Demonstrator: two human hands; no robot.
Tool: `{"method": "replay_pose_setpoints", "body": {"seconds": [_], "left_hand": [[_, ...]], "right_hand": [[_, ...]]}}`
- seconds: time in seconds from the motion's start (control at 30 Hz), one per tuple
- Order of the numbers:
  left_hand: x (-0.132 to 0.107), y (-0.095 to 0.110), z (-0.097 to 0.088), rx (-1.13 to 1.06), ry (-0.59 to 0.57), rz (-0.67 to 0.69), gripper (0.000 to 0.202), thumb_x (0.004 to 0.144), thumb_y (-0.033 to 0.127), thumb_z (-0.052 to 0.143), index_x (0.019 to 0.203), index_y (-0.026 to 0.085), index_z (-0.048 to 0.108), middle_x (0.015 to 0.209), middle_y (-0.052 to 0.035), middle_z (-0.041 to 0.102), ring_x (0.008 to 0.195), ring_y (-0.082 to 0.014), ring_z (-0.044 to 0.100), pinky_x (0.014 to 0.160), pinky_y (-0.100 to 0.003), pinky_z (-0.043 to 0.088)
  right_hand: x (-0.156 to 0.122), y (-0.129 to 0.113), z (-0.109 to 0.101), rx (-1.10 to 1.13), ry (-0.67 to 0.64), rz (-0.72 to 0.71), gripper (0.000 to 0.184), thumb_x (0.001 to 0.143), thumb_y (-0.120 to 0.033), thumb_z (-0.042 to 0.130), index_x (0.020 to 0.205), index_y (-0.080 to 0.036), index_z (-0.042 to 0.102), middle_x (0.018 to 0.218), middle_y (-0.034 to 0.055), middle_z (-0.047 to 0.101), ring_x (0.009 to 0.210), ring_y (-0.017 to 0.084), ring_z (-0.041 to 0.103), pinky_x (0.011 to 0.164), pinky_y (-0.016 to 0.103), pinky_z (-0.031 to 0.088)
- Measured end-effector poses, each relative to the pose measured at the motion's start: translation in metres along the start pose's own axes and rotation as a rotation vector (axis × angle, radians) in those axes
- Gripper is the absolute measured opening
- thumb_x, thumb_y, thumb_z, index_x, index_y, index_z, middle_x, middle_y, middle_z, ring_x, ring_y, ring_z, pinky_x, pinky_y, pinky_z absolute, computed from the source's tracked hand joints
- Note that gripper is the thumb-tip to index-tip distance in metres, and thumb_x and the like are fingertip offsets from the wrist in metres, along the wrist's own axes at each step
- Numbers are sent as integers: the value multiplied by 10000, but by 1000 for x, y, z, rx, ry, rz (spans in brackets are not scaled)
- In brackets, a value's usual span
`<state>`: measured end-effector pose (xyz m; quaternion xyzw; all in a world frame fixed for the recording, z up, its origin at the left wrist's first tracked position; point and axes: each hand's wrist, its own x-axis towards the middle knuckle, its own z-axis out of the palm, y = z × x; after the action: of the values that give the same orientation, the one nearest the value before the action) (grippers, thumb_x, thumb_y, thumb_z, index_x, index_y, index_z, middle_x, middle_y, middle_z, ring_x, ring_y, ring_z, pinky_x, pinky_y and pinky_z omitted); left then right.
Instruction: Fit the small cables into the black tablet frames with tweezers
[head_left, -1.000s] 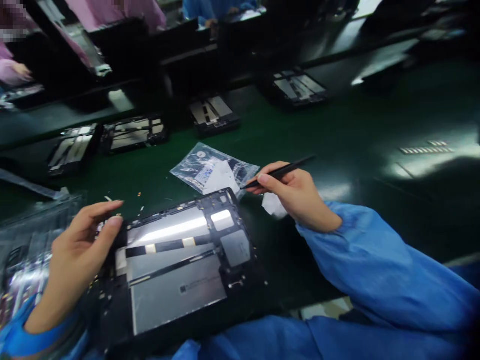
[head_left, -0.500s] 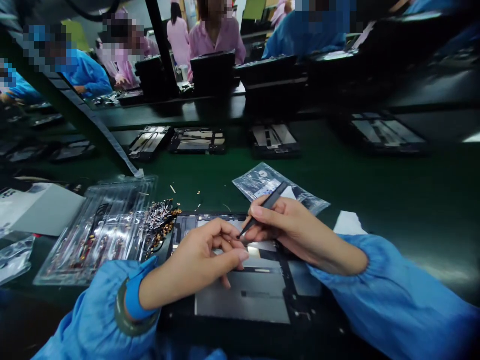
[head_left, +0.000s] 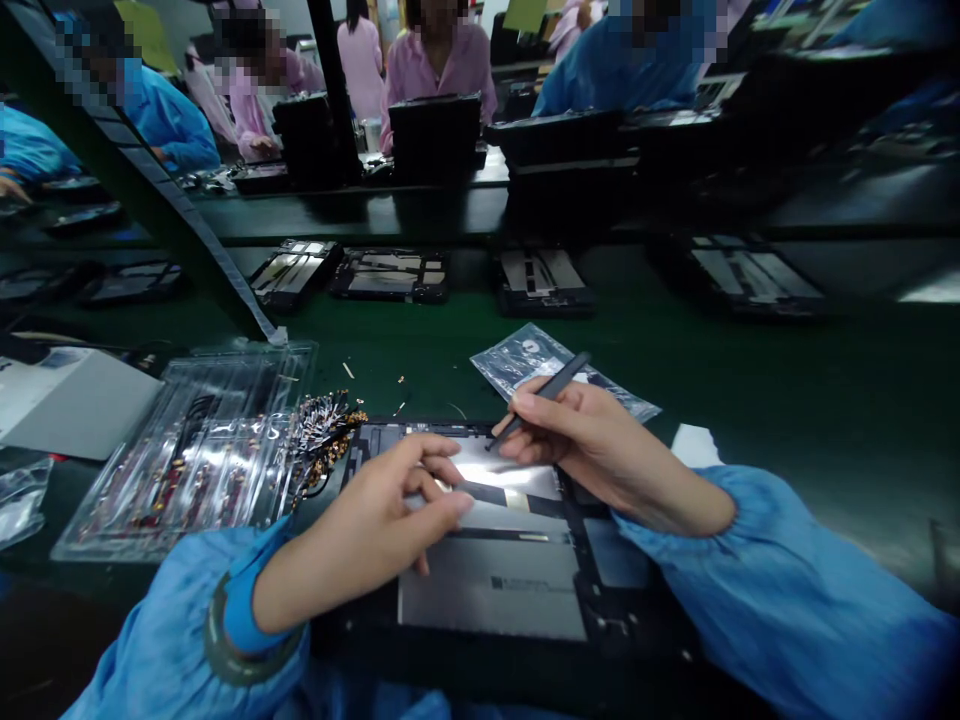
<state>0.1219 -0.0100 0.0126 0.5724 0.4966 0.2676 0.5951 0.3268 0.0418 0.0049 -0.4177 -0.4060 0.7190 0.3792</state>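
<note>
Right hand (head_left: 592,445) pinching slim black stylus (head_left: 541,395), left hand (head_left: 390,520) loosely curled, fingertips on glossy opened tablet (head_left: 495,590)

- I see bare green table (head_left: 810,400) on the right; a hand can pass there.
- On the left, a clear tray (head_left: 187,450) of small parts sits just beside the tablet (head_left: 495,590).
- A plastic bag (head_left: 525,362) lies right behind the tablet.
- Between the bag and the far row of tablets (head_left: 390,275), I see a free strip.
</note>
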Motion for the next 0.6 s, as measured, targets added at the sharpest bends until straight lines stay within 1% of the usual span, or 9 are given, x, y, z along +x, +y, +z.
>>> {"method": "replay_pose_setpoints", "body": {"seconds": [0.07, 0.13, 0.17, 0.27, 0.37, 0.47, 0.6], "left_hand": [[-8, -3, -14, 115, 112, 28, 371, 803, 397, 595, 1108, 201, 515, 896, -46, 580, 638, -131, 590, 343, -166, 477], [-18, -7, -30, 189, 232, 34, 357, 797, 421, 593, 1068, 193, 545, 879, -55, 596, 611, -129, 582, 329, -162, 448], [-23, -10, -38, 206, 287, 29, 369, 786, 437, 601, 1056, 189, 555, 849, -54, 605, 581, -129, 575, 325, -170, 441], [-38, -18, -60, 234, 424, -18, 432, 752, 489, 620, 1057, 187, 561, 698, -19, 606, 457, -124, 529, 309, -203, 423], [-51, -26, -76, 268, 568, -56, 426, 724, 502, 640, 1020, 201, 580, 592, 15, 585, 402, -125, 502, 316, -219, 415], [-62, -34, -86, 287, 712, -73, 385, 709, 483, 650, 991, 226, 594, 573, 30, 590, 391, -127, 492, 340, -234, 413], [-73, -47, -104, 340, 825, -97, 352, 707, 462, 641, 968, 229, 604, 580, 30, 605, 387, -122, 471, 389, -248, 409]], "right_hand": [[7, 0, -1, -108, 93, -105, 340, 660, -424, 798, 723, -140, 623, 553, 17, 664, 415, 70, 577, 404, 124, 472], [14, 2, -1, -225, 153, -169, 359, 660, -446, 789, 717, -147, 600, 509, 0, 628, 363, 70, 530, 343, 141, 425], [16, 3, 0, -270, 168, -180, 370, 662, -460, 782, 720, -149, 591, 496, -4, 616, 361, 79, 532, 342, 152, 429], [20, 7, 1, -340, 198, -192, 384, 663, -469, 777, 747, -160, 565, 485, -10, 604, 403, 116, 588, 396, 186, 493], [18, 8, 1, -384, 235, -196, 370, 692, -465, 757, 770, -165, 554, 503, -7, 608, 428, 133, 614, 429, 208, 526], [15, 9, 2, -442, 287, -196, 333, 720, -447, 735, 780, -172, 558, 542, -4, 615, 454, 141, 628, 449, 229, 546], [13, 8, 6, -545, 347, -198, 302, 703, -422, 748, 763, -174, 588, 545, -4, 615, 457, 139, 625, 453, 226, 545]]}}
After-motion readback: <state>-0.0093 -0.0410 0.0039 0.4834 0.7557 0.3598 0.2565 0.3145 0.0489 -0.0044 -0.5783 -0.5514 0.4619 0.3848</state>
